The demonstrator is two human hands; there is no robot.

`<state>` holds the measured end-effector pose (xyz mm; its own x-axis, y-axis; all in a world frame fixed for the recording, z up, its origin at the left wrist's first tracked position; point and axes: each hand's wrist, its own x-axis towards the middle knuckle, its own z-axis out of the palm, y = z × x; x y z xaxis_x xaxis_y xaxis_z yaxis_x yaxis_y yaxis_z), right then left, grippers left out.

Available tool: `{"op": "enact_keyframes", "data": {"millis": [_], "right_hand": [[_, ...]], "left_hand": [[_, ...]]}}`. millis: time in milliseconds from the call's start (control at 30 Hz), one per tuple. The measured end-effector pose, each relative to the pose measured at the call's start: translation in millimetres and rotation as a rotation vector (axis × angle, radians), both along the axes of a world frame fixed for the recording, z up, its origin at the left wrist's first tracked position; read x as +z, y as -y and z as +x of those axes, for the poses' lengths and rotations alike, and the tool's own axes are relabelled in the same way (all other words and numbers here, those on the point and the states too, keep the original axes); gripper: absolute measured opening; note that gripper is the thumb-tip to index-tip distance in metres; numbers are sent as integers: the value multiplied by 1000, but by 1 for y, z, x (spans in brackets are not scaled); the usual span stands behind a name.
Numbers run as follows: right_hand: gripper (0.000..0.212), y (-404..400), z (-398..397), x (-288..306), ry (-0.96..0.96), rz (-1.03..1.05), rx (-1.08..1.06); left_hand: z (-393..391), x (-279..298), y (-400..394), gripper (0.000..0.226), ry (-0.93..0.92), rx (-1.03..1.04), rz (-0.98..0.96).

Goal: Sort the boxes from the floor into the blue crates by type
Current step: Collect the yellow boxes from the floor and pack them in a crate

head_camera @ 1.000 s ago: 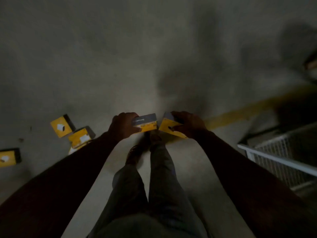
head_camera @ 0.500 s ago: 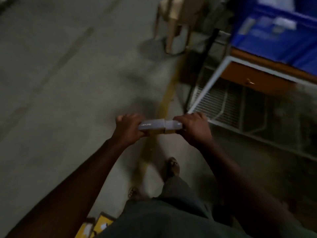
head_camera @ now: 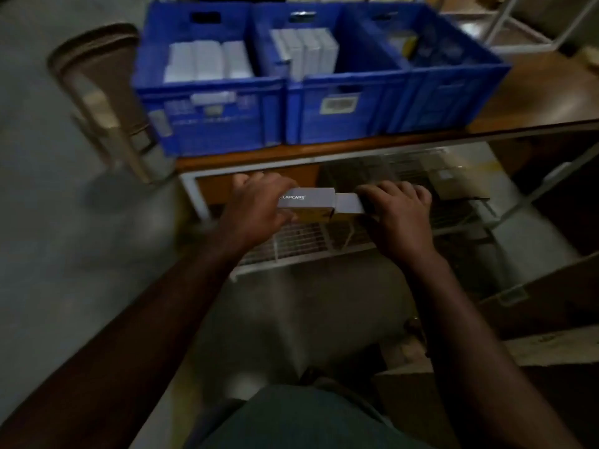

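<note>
My left hand [head_camera: 259, 205] grips a grey and yellow LAPCARE box [head_camera: 308, 202]. My right hand [head_camera: 398, 212] grips a second grey and yellow box [head_camera: 351, 204], pressed end to end against the first. Both are held below the front edge of a wooden table [head_camera: 534, 89]. Three blue crates stand side by side on it. The left crate [head_camera: 207, 121] holds a row of grey boxes [head_camera: 207, 61], the middle crate [head_camera: 343, 108] holds upright grey boxes [head_camera: 304, 50], and the right crate [head_camera: 453, 89] holds something yellow and blurred.
A wooden chair [head_camera: 103, 92] stands left of the crates. Under the table lies a white wire shelf [head_camera: 308, 241]. A white metal rack [head_camera: 505, 24] stands at the back right. Dark cardboard boxes [head_camera: 544, 303] sit low on the right. Grey concrete floor [head_camera: 48, 222] spreads left.
The view has swung up from the floor with its scattered yellow boxes to the table with the blue crates. Both hands have kept their boxes and brought them together end to end.
</note>
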<state>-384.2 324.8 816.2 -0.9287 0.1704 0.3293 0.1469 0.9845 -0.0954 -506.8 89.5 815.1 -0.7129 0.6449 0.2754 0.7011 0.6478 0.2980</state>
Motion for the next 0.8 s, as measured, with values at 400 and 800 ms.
{"op": "enact_keyframes", "data": {"millis": [400, 800], "right_hand": [[47, -241, -134, 156, -142, 36, -147], [37, -385, -360, 146, -50, 61, -74]], "left_hand": [[-171, 156, -251, 61, -255, -231, 117], [-359, 150, -407, 51, 38, -97, -6]]}}
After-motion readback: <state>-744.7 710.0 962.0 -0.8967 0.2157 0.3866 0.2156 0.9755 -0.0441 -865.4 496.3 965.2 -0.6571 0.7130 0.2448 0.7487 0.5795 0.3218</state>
